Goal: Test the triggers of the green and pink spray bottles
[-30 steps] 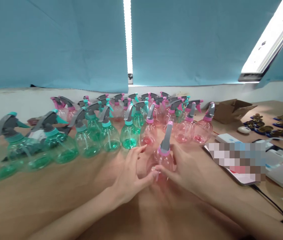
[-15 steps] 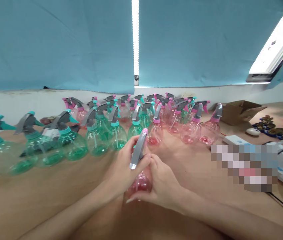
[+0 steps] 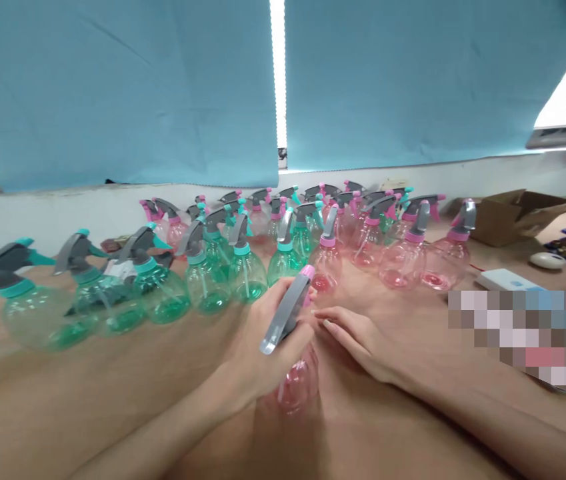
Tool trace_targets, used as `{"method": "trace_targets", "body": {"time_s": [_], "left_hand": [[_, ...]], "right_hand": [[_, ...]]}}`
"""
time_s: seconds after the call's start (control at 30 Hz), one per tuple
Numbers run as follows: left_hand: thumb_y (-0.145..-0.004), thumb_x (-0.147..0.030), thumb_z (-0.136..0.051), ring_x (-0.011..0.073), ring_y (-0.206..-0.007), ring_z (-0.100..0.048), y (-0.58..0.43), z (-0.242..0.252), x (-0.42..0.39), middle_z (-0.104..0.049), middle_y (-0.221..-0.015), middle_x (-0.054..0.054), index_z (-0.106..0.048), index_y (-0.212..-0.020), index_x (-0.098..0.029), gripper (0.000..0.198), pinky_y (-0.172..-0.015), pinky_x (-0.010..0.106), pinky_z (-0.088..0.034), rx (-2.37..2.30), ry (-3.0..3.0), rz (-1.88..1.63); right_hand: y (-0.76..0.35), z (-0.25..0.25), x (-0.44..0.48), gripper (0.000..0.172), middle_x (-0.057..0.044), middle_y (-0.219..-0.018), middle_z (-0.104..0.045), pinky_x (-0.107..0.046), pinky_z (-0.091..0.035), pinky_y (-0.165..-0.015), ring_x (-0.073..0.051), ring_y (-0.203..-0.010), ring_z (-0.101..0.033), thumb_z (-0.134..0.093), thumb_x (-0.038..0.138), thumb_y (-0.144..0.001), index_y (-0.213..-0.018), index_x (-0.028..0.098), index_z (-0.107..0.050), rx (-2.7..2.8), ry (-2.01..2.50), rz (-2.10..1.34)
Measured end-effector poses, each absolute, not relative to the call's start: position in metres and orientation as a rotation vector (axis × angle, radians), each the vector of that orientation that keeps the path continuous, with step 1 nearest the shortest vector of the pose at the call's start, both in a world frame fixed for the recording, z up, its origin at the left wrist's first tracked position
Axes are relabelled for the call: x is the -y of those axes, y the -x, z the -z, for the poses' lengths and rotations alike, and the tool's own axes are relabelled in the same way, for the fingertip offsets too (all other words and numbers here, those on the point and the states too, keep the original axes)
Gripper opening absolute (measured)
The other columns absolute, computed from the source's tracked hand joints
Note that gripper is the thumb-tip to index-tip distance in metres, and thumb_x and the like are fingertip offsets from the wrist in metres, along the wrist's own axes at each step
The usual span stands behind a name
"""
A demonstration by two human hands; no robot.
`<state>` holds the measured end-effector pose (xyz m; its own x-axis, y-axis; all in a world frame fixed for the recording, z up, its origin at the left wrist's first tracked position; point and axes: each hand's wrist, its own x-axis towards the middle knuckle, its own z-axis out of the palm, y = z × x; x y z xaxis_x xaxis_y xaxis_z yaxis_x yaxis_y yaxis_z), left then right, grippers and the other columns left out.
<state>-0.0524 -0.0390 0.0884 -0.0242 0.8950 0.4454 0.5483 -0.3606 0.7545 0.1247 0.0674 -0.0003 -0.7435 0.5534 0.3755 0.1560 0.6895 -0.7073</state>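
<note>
A pink see-through spray bottle (image 3: 297, 387) with a grey trigger head stands on the table in front of me. My left hand (image 3: 261, 350) is wrapped round its neck, just below the head. My fingers hide the collar. Just right of the bottle, my right hand (image 3: 357, 337) holds nothing, its fingers stretched toward the neck; whether the fingertips touch it I cannot tell. Behind my hands are a green spray bottle (image 3: 287, 261) and another pink spray bottle (image 3: 327, 267).
Several green spray bottles (image 3: 163, 293) line the left side, with pink ones (image 3: 403, 263) to the right and more behind. Farther right lie an open cardboard box (image 3: 507, 220), a white mouse (image 3: 547, 261) and a white box (image 3: 507, 280). A blue curtain (image 3: 127, 93) hangs behind.
My right hand has let go of the pink spray bottle's body and moved to the right. My left hand still grips the neck. The view has shifted slightly left.
</note>
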Motion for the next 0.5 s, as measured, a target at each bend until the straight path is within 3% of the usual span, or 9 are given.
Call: {"method": "trace_targets", "body": {"time_s": [0.2,0.37,0.5], "left_hand": [[-0.08,-0.02,-0.05,0.0123,-0.062,-0.047,0.0553,-0.0909,0.0386,-0.052,-0.076,-0.002,-0.051,-0.081,-0.02,0.002,-0.058,0.026,-0.038,-1.464,-1.904,-1.344],[-0.08,-0.021,-0.048,0.0121,-0.059,-0.043,0.0578,-0.089,0.0384,-0.048,-0.072,-0.003,-0.052,-0.082,-0.021,0.004,-0.056,0.026,-0.038,-1.476,-1.922,-1.313],[-0.078,-0.015,-0.048,0.0124,-0.06,-0.042,0.0566,-0.0844,0.0366,-0.045,-0.072,-0.004,-0.055,-0.093,-0.024,0.019,-0.057,0.025,-0.04,-1.536,-1.883,-1.37]], "right_hand": [[-0.1235,0.0059,-0.0675,0.028,-0.008,-0.113,-0.068,-0.04,-0.052,-0.09,-0.024,-0.103,-0.065,-0.052,0.034,-0.095,-0.12,0.024,-0.059,2.371,0.533,-0.829],[-0.1262,0.0093,-0.0684,0.027,-0.009,-0.123,-0.065,-0.041,-0.051,-0.097,-0.024,-0.113,-0.062,-0.054,0.029,-0.093,-0.119,0.023,-0.06,2.44,0.509,-0.767],[-0.1273,0.0104,-0.067,0.035,-0.012,-0.136,-0.058,-0.045,-0.045,-0.105,-0.027,-0.127,-0.053,-0.056,0.034,-0.093,-0.124,0.021,-0.06,2.545,0.528,-0.679]]}}
